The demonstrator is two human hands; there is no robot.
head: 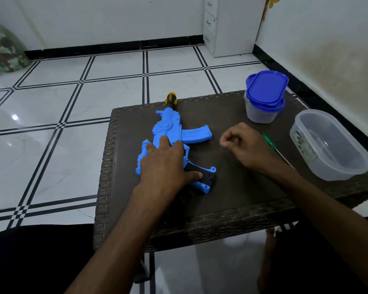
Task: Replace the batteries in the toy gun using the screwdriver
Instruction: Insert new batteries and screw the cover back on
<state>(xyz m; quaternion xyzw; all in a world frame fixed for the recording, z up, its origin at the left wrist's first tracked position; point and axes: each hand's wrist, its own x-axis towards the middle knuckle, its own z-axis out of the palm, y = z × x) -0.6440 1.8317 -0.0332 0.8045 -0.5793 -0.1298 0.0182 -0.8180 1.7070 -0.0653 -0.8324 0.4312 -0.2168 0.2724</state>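
Note:
A blue toy gun [174, 132] with a yellow and black muzzle lies flat on the dark woven table [232, 198], barrel pointing away from me. My left hand [166, 160] presses down on its body, the thumb reaching the black grip near the stock. My right hand [246, 145] hovers just right of the gun, fingers pinched together; whether something small sits between them I cannot tell. A green-handled screwdriver [272, 145] lies on the table behind my right hand, partly hidden by it.
A clear tub [261, 113] with blue lids stacked on top stands at the table's far right. An open clear oval container [306, 143] sits at the right edge. A white drawer cabinet [232, 28] stands against the far wall on the tiled floor.

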